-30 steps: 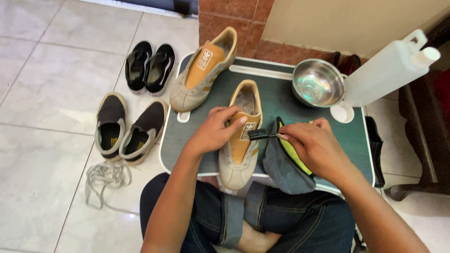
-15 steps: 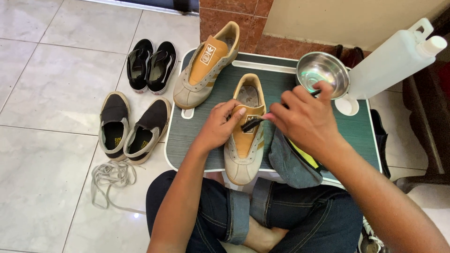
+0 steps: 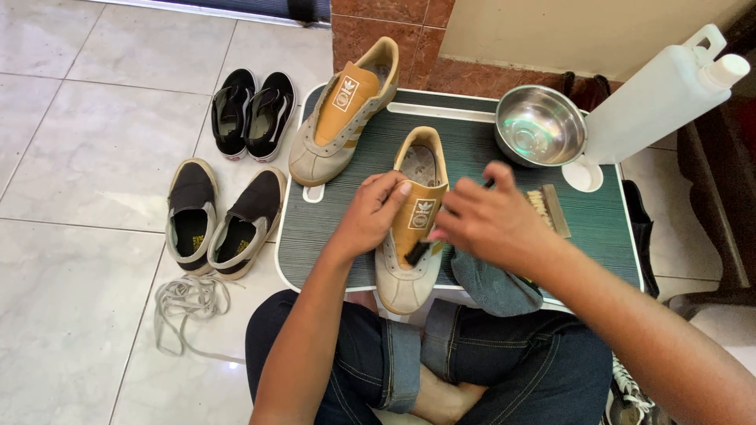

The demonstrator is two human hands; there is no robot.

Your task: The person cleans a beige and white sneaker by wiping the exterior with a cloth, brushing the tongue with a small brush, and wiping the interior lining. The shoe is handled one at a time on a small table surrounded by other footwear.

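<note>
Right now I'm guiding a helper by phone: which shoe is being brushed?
Find the green lap table. Two tan shoes lie on it; take the nearer tan shoe, steadied by the left hand. Unlike the far tan shoe, the right hand presses a small dark brush against it.

**Sneaker and brush held over the lap table**

A tan suede sneaker [image 3: 409,260] with an ochre tongue lies upright on the near edge of the dark green lap table [image 3: 472,134], toe toward the person and slightly overhanging the edge, heel toward the wall. It has no laces; the pale insole shows in the opening. The left hand [image 3: 370,212] grips its left side at the collar, fingertips resting on the tongue. The right hand [image 3: 488,220] holds a small dark brush [image 3: 416,252] whose bristle end touches the upper just below the tongue, on the shoe's right side. Most of the handle is hidden inside the hand.
</note>
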